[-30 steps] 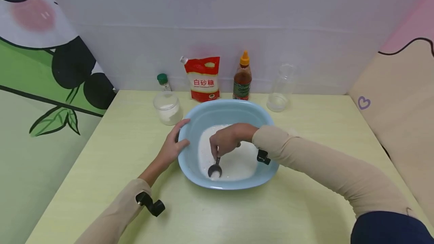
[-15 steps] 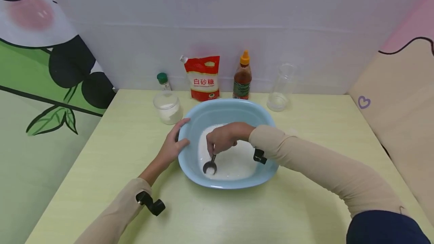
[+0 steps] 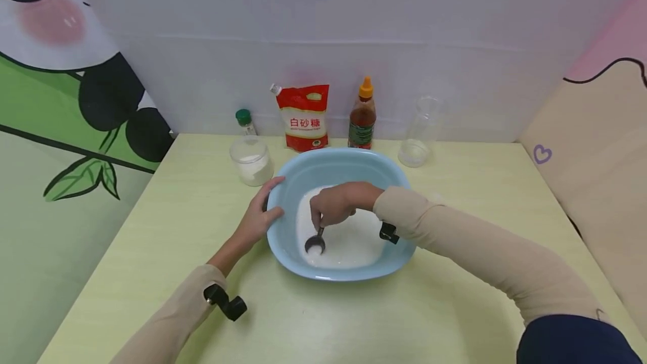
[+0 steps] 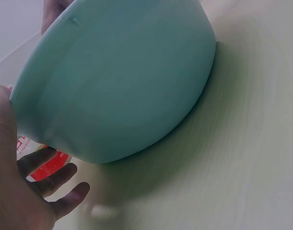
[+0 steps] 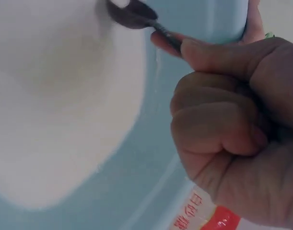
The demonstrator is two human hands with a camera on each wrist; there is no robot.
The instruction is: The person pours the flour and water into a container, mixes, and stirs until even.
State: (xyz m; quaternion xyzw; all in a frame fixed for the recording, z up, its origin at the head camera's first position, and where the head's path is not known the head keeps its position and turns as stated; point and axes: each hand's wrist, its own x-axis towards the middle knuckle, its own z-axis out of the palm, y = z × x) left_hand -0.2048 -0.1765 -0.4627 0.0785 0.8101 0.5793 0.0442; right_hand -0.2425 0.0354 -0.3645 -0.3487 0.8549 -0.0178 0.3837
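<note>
Painted walls [image 3: 76, 105] are flanking a pale table [image 3: 364, 324]. Left of centre, the left hand [image 3: 255, 219] is loosely gripping the rim of a blue basin [image 3: 349, 162] at frame centre, best braced firmly. There the right hand [image 3: 333, 206] is pinching a spoon [image 3: 314, 240] inside it; slow, level strokes should limit splashing. Left wrist's view is showing fingers [image 4: 55, 179] spread beneath the rim, hidden from the head view.
</note>
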